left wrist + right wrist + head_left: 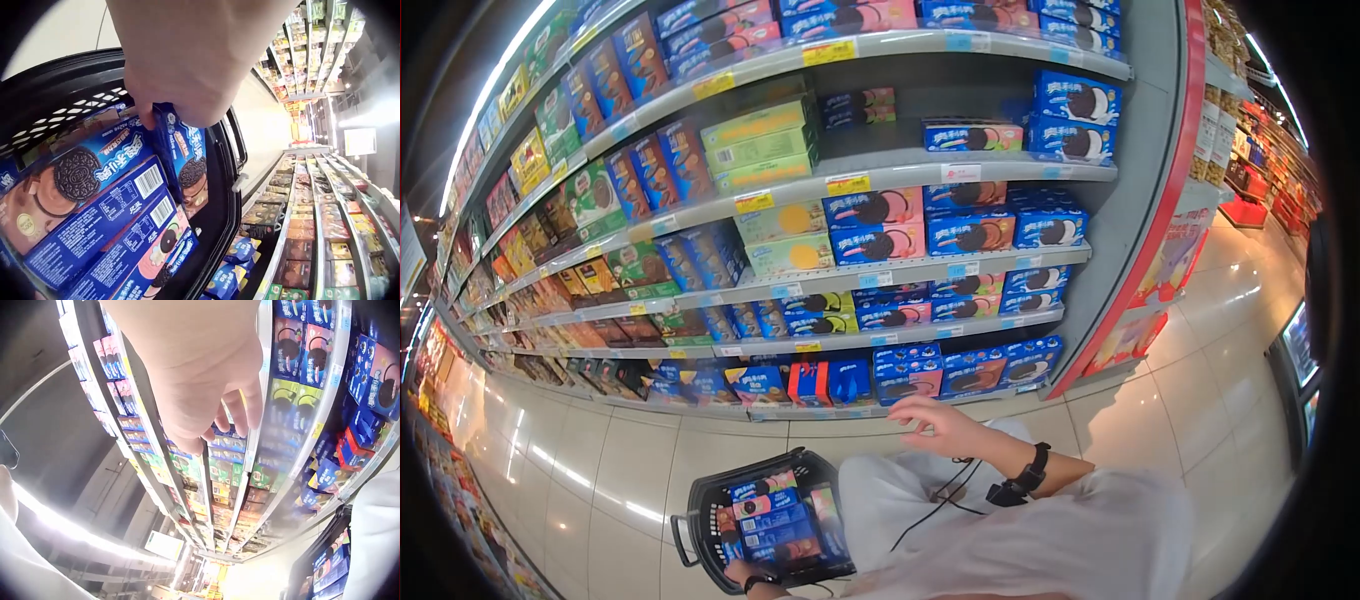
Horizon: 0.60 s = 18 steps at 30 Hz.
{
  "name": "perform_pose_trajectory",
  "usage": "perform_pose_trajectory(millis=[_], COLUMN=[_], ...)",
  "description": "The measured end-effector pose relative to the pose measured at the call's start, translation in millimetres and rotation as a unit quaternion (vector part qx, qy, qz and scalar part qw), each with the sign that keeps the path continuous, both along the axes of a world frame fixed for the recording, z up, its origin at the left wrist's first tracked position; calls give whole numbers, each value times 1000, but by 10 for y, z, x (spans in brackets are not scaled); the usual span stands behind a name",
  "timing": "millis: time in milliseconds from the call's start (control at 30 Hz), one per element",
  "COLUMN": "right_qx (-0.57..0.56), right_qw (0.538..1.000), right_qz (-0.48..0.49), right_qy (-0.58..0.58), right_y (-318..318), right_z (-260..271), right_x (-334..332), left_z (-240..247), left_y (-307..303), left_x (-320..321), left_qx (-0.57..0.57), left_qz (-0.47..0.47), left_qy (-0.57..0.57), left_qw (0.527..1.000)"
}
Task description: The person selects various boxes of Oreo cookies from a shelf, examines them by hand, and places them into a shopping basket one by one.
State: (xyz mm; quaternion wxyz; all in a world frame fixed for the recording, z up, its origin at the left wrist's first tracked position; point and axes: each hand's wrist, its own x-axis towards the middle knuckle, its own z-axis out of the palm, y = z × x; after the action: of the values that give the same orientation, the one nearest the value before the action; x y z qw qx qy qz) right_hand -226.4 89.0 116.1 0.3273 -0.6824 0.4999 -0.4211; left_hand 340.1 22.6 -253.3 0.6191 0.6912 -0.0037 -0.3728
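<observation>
My left hand [741,572] is down in a black shopping basket [690,488], and in the left wrist view it grips the upper end of a blue cookie box [187,156]. That box stands tilted against the basket's side, beside other packed boxes. Among these are a chocolate cookie box [69,178] and a blue box end with a barcode [148,180]. My right hand [948,430] hovers in front of the lowest shelf, fingers loosely bent and nothing held. In the right wrist view its fingers [253,403] overlap the shelves behind.
A tall shelf unit with rows of cookie boxes [875,243] fills the front. Its red-edged end post [1140,250] stands at the right, with an aisle beyond. Tiled floor [625,445] lies around the basket. My bent knee [880,490] is right beside the basket.
</observation>
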Motion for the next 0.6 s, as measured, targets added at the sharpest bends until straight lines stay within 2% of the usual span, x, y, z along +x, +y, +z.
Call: perform_pose_trajectory(millis=[200, 367, 400, 433, 467, 500, 600], right_qx=[-27, -58, -70, -100, -124, -179, -265], right_qw=[998, 993, 990, 984, 975, 959, 919], right_qz=[-46, -59, -52, -65, -79, -83, -145], right_qy=[23, 78, 112, 131, 167, 203, 254], right_y=[2, 16, -7, -5, -18, -54, -84], right_z=[99, 326, 416, 582, 742, 946, 1661], right_x=[-245, -573, -668, -753, -868, -987, -1288], left_z=[-53, 44, 84, 142, 500, 1135, 2277], left_y=[-285, -831, -984, -1078, -1126, -1012, -821], left_x=[-51, -424, -557, -765, -1193, -1656, -2519], left_qx=[-3, -76, -109, -97, -84, -66, -142], left_qz=[-33, -139, -170, -174, -177, -217, -415], left_qy=[-57, -190, -205, -165, -124, -89, -57], left_qw=[998, 969, 958, 966, 973, 970, 897])
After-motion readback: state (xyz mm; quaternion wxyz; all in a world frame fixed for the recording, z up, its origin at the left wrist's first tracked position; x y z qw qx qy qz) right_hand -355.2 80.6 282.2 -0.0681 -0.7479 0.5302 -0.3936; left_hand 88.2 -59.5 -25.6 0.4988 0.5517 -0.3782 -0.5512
